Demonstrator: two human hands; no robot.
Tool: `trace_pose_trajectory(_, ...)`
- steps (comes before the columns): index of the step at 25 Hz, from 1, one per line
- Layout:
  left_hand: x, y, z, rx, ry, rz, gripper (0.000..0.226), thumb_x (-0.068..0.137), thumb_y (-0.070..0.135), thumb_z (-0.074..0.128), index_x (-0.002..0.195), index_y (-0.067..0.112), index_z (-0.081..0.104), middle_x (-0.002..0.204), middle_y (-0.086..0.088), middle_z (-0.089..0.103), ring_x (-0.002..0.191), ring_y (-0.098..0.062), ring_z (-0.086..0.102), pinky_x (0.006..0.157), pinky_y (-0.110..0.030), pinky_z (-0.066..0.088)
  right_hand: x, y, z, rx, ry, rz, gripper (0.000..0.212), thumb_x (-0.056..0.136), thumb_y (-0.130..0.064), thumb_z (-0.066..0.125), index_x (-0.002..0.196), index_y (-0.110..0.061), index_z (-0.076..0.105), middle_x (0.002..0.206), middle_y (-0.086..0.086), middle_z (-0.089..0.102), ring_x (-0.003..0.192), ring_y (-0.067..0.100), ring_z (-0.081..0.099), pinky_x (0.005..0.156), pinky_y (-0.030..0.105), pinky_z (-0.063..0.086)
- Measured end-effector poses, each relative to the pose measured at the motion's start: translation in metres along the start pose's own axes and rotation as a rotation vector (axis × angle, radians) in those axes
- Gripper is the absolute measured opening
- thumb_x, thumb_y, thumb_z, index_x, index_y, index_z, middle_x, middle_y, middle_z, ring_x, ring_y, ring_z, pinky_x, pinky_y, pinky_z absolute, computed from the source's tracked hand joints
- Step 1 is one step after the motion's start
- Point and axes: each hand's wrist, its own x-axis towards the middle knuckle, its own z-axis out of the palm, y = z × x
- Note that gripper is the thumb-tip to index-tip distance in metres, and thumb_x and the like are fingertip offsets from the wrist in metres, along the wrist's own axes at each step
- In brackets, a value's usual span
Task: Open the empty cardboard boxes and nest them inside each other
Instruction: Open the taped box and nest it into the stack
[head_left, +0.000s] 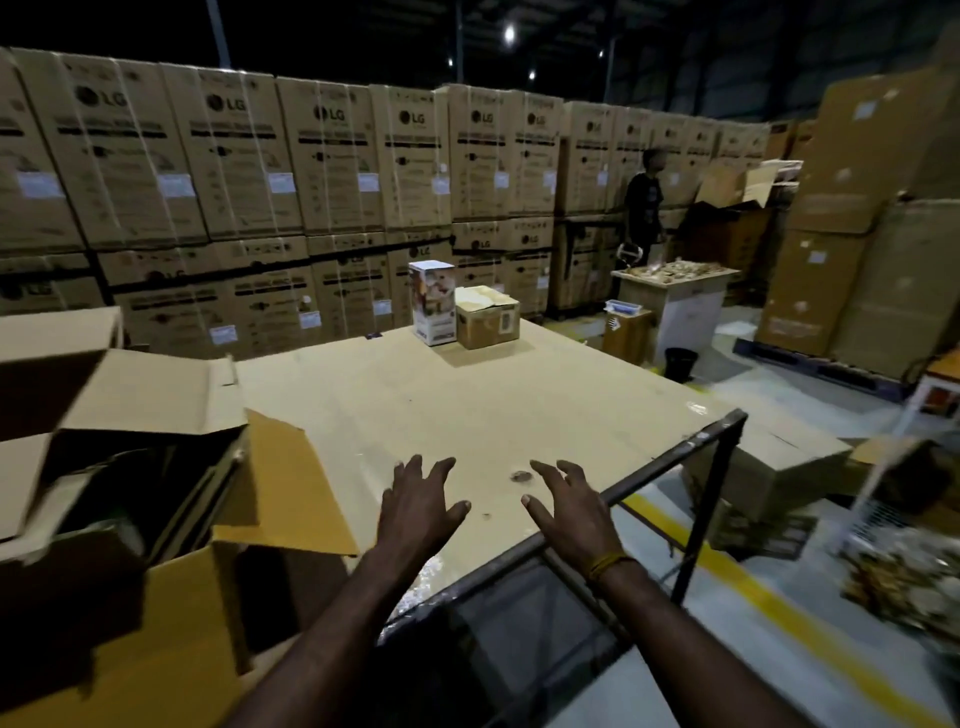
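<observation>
A big open cardboard box (171, 597) stands at the near left of the table (467, 405), its flaps spread, with another open box (78, 395) tilted in or over it. At the table's far side a small brown box (488, 325) sits closed beside a taller white printed box (432, 304). My left hand (418, 512) and my right hand (566, 512) hover over the table's near edge, fingers spread, holding nothing.
The table has a dark metal frame (701, 447) at its near right corner. Stacked cartons (311, 171) wall the back. A person (644, 202) stands at the back right by a small table (675, 291). A yellow floor line (779, 608) and a low box (774, 467) lie to the right.
</observation>
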Motion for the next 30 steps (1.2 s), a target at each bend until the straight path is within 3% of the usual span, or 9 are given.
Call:
trace_pose_trajectory(12, 0.103, 0.064, 0.098, 0.022, -0.072, -0.003, 0.072, 0.092, 0.045, 0.062, 0.152, 0.029, 0.028, 0.160, -0.018, 0.015, 0.148, -0.036, 0.013, 0.113, -0.048, 0.032, 0.076, 0.113, 0.000, -0.052, -0.121, 0.029, 0.059, 0.096, -0.050, 0.051, 0.149, -0.037, 0.031, 0.160, 0.009, 0.015, 0.139, 0.031, 0.035, 0.114, 0.047, 0.026)
trace_pose_trajectory(16, 0.164, 0.065, 0.131, 0.027, -0.067, -0.019, 0.072, 0.092, 0.046, 0.060, 0.153, 0.028, 0.026, 0.159, -0.018, 0.015, 0.146, -0.035, 0.017, 0.109, -0.045, 0.037, 0.139, 0.143, 0.009, -0.090, -0.148, 0.001, 0.060, 0.097, -0.049, 0.050, 0.151, -0.037, 0.027, 0.162, 0.010, 0.011, 0.144, 0.033, 0.024, 0.116, 0.048, 0.023)
trace_pose_trajectory(30, 0.401, 0.092, 0.190, 0.031, -0.061, -0.062, 0.075, 0.092, 0.044, 0.060, 0.155, 0.029, 0.021, 0.162, -0.018, 0.008, 0.149, -0.035, 0.012, 0.112, -0.044, 0.033, 0.378, 0.206, 0.043, -0.133, -0.188, -0.050, 0.061, 0.097, -0.047, 0.048, 0.152, -0.036, 0.023, 0.162, 0.010, 0.006, 0.146, 0.029, 0.021, 0.117, 0.047, 0.020)
